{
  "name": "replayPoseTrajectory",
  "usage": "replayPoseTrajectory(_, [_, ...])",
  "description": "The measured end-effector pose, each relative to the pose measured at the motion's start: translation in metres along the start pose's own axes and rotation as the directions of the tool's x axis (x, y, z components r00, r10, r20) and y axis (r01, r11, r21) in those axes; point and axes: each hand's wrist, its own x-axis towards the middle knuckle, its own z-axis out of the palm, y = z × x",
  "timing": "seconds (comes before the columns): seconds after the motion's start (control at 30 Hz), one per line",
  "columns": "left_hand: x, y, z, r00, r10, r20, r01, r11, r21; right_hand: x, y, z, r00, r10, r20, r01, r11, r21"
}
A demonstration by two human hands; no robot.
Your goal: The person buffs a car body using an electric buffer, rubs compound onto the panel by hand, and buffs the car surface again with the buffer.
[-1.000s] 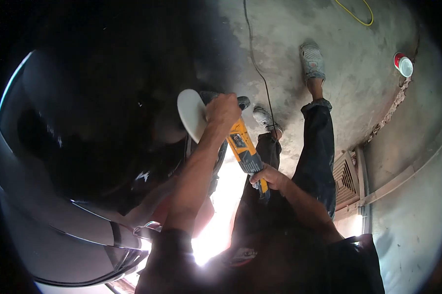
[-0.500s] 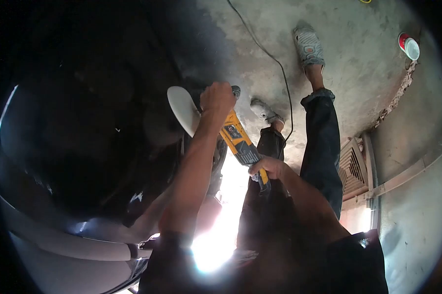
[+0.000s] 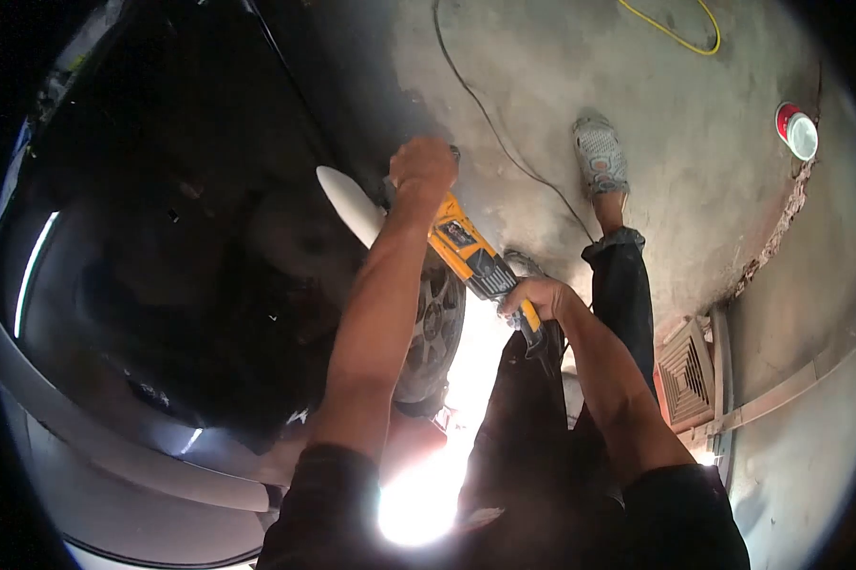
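Note:
A yellow and black electric polisher point(image 3: 466, 247) slants across the middle of the view, held in both hands. My left hand point(image 3: 422, 171) is closed round the front handle by its head. Farther back, my right hand point(image 3: 542, 298) grips the rear handle, fingers wrapped around it. The white round pad point(image 3: 350, 206) is seen nearly edge-on, beside the glossy black car body point(image 3: 162, 285). Whether the pad touches the paint I cannot tell, and my left forearm covers part of it.
A dark cord point(image 3: 494, 123) trails over the concrete floor point(image 3: 656, 171). Below the pad is a car wheel point(image 3: 434, 328). A yellow cable point(image 3: 675, 36) lies at the top, a red and white tub point(image 3: 798, 133) by the wall, and a square vent grille point(image 3: 686, 373) stands low at right.
The view has shifted, showing more of the wheel and the yellow cable. The polisher's rear end and my right hand are slightly higher and further right; both hands keep their grip.

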Motion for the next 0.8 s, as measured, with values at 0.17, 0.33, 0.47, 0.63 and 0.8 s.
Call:
replayPoseTrajectory(0.17, [0.038, 0.0, -0.043, 0.988, -0.032, -0.153, 0.032, 0.999, -0.003, -0.045, -0.084, 0.038, 0.993, -0.037, -0.115, 0.037, 0.999, -0.001])
replayPoseTrajectory(0.33, [0.048, 0.019, -0.112, 0.978, 0.013, -0.209, 0.005, 0.996, 0.085, -0.024, -0.127, 0.02, 0.985, -0.174, 0.018, 0.174, 0.985, -0.005])
replayPoseTrajectory(0.47, [0.02, -0.007, -0.135, 0.899, 0.065, -0.433, -0.018, 0.993, 0.113, -0.011, -0.132, 0.048, 0.951, -0.302, 0.064, 0.307, 0.948, -0.08])
replayPoseTrajectory(0.63, [-0.022, -0.019, -0.149, 0.599, 0.24, -0.764, -0.071, 0.966, 0.247, -0.022, -0.134, 0.081, 0.899, -0.434, 0.047, 0.436, 0.883, -0.175])
replayPoseTrajectory(0.8, [-0.021, -0.01, -0.166, 0.743, 0.176, -0.645, -0.02, 0.97, 0.241, -0.018, -0.137, 0.087, 0.817, -0.575, 0.051, 0.575, 0.804, -0.154])
